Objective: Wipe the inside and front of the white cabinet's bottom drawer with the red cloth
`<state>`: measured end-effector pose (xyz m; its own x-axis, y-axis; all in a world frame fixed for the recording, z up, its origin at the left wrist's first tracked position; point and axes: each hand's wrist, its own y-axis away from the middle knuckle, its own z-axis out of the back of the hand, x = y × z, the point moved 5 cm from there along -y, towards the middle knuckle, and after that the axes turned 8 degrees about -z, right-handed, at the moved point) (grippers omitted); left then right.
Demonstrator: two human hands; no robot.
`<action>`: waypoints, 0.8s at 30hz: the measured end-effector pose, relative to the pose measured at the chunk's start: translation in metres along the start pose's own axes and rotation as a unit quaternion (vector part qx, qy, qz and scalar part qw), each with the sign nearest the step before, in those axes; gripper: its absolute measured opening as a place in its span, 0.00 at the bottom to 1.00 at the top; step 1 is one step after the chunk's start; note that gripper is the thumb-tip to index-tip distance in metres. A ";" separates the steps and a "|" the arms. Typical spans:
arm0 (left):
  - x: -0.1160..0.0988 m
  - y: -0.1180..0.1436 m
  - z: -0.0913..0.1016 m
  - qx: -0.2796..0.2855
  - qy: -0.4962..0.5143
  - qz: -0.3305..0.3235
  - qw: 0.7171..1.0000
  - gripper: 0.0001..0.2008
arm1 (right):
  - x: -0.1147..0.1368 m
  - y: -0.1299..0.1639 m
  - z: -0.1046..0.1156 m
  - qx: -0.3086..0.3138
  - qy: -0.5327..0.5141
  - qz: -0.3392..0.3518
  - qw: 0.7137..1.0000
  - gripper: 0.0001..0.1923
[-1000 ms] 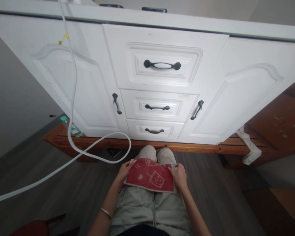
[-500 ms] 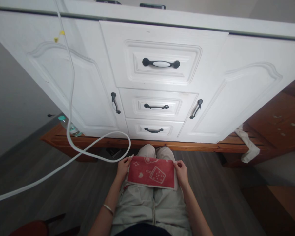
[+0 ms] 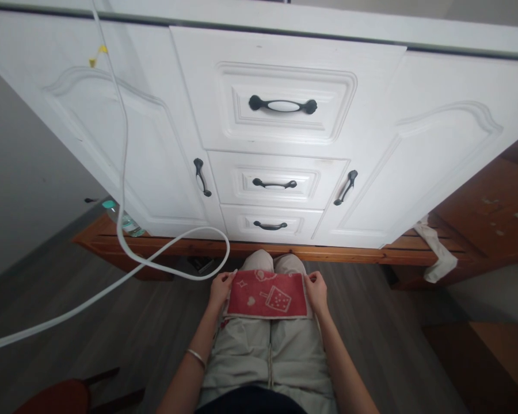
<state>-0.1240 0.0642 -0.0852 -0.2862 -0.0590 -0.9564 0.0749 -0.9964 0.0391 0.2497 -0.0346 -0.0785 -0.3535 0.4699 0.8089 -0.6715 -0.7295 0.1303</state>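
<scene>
A: Any writing on the red towel point(image 3: 266, 294)?
B: None legible; only white printed drawings, a cup and hearts.
A: Hands?
B: Towel lies folded on the lap. Left hand point(image 3: 220, 289) pinches its left edge, right hand point(image 3: 317, 290) its right edge, fingers curled, forearms converging.

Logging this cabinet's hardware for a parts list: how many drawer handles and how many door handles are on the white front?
Drawer handles: 3 (top, middle, bottom)
Door handles: 2 (left, right)
Total: 5
</scene>
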 end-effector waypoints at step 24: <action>0.008 0.011 -0.010 0.013 0.019 0.014 1.000 0.36 | -0.010 -0.015 -0.018 0.072 -0.153 -0.003 0.986 0.26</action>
<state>-0.1161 0.0529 -0.0950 -0.2476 -0.0850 -0.9651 0.0571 -0.9957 0.0730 0.2514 -0.0195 -0.0995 -0.1225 0.3184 0.9400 -0.5661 -0.8004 0.1973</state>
